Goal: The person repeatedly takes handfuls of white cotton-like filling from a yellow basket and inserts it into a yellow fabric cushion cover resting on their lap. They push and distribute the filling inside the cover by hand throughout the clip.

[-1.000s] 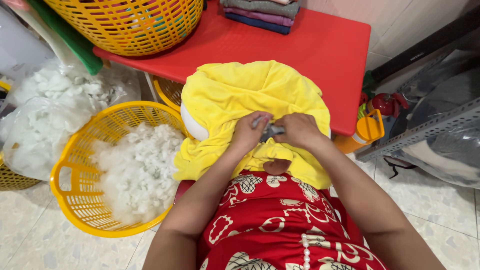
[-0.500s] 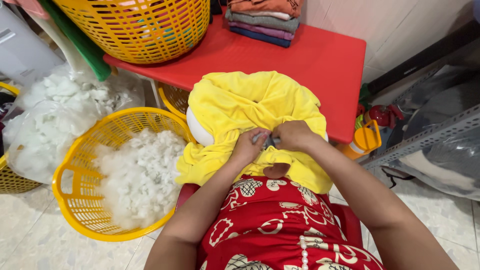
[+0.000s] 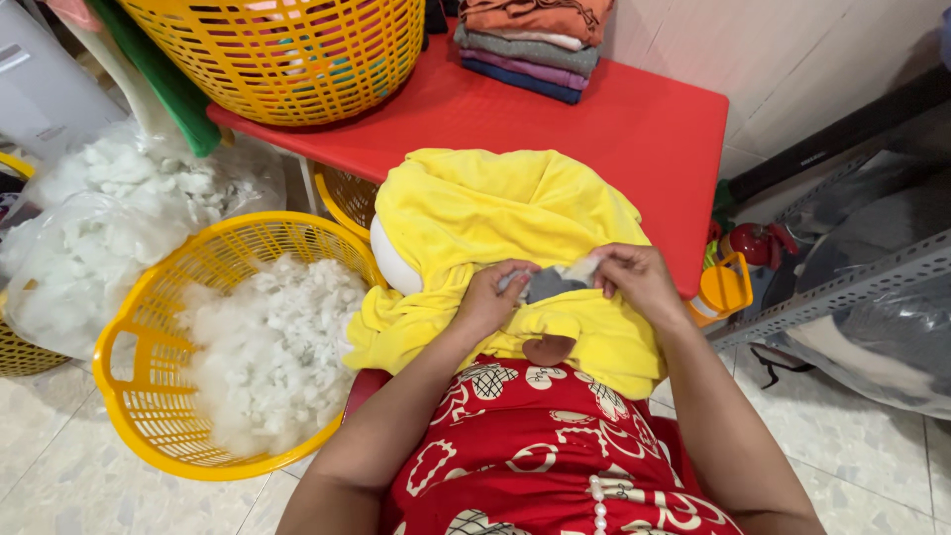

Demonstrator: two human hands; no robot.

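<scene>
A person in a red patterned dress works both hands at the lap: the left hand [image 3: 492, 297] and right hand [image 3: 634, 280] are pinched on opposite ends of a small grey fabric piece [image 3: 551, 285], held just above a yellow plush cover [image 3: 495, 218] draped from lap to bench. The cover looks only partly filled, a white bulge showing at its left edge. Beside it, a yellow basket [image 3: 149, 327] holds loose white stuffing [image 3: 272, 347]. Farther off, the red bench [image 3: 614, 129] carries folded cloths [image 3: 530, 45] and another yellow basket [image 3: 287, 54].
</scene>
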